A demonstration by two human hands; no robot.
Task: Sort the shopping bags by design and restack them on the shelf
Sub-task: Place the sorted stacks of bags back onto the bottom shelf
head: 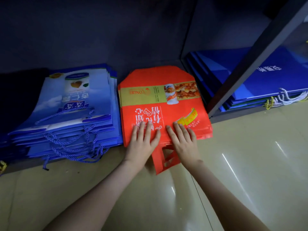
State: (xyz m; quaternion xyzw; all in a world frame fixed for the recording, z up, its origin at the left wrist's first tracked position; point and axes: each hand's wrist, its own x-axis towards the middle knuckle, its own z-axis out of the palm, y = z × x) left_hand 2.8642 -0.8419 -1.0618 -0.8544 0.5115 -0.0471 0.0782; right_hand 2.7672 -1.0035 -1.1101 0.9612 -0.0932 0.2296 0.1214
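A stack of flat red shopping bags (160, 100) with white lettering and a food picture lies in the middle of the dark bottom shelf. Its red handles (164, 160) stick out over the floor. My left hand (142, 140) and my right hand (182, 139) rest flat, fingers spread, on the near edge of the top red bag. To the left lies a stack of light blue bags (75, 114) with blue rope handles. In the neighbouring shelf bay on the right lies a stack of plain dark blue bags (260, 80) with white and yellow cords.
A grey shelf upright (246, 67) slants between the red stack and the dark blue stack. Glossy beige floor tiles (233, 164) run along the shelf's front edge. Something dark (20, 90) lies at the far left of the shelf.
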